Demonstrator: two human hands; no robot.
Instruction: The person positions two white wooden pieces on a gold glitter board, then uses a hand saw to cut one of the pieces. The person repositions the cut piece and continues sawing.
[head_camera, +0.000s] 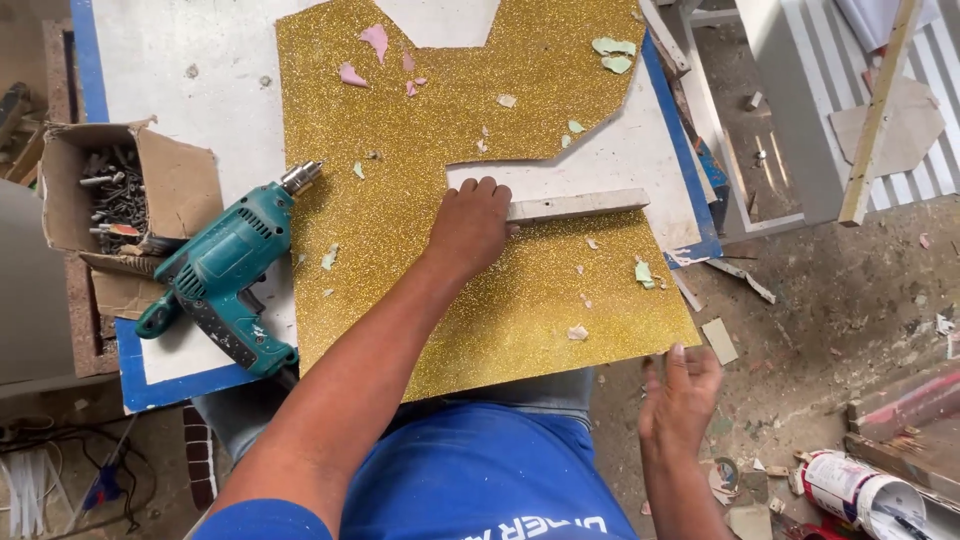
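A large gold glitter sheet (450, 150), cut to an angular shape, lies on a white board with blue edges (180, 60). A short pale wooden strip (580, 206) rests across a notch in the sheet. My left hand (468, 228) is closed over the strip's left end, pressing it onto the sheet. My right hand (680, 395) hovers below the sheet's near right corner with its fingers apart, slightly blurred and holding nothing. Small torn scraps of pink and green paper (612, 52) are scattered over the glitter.
A teal electric drill (225, 270) lies on the board's left side, bit pointing at the sheet. Beside it is a torn cardboard box of screws (120, 195). A tin can (860, 490) lies on the dirty floor at lower right. A white frame and wooden slat (880, 110) stand at the right.
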